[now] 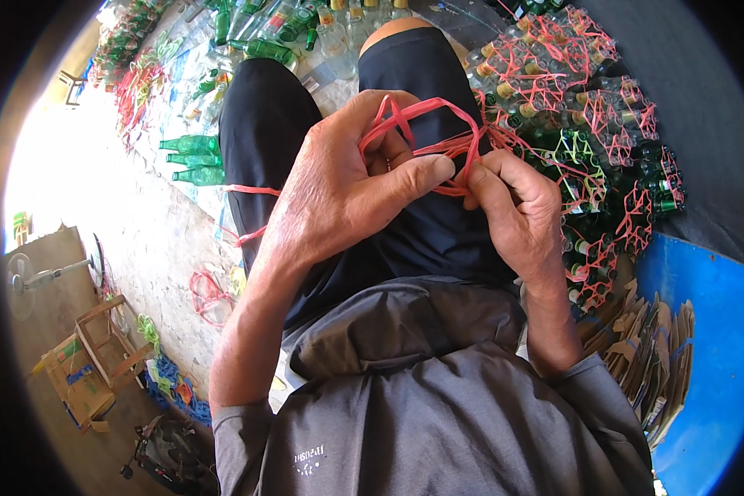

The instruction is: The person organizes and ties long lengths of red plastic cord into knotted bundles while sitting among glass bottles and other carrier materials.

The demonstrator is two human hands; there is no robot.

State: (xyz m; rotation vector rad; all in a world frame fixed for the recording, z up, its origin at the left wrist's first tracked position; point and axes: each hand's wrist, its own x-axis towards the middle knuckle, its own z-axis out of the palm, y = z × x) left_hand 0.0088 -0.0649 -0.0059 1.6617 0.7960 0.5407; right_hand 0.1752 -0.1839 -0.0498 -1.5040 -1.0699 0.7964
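Red plastic string [442, 105] is looped between my two hands, above my knees. My left hand [339, 186] has its fingers curled round part of the loop, and its thumb points toward the right hand. Closed in a pinch, my right hand [517, 202] grips the string where several strands meet. Some fingertips are hidden behind the strands and the hands. Loose string ends trail across my left thigh, and other strands run right toward glass bottles [546, 83] wrapped in red string netting.
Green bottles [194, 159] lie beside my left knee, with more bottles ahead. Flattened cardboard [653, 355] leans by a blue panel [711, 314] on the right. At left are a fan [54, 274], a wooden frame [112, 347], a cardboard box [76, 384] and blue string [186, 401].
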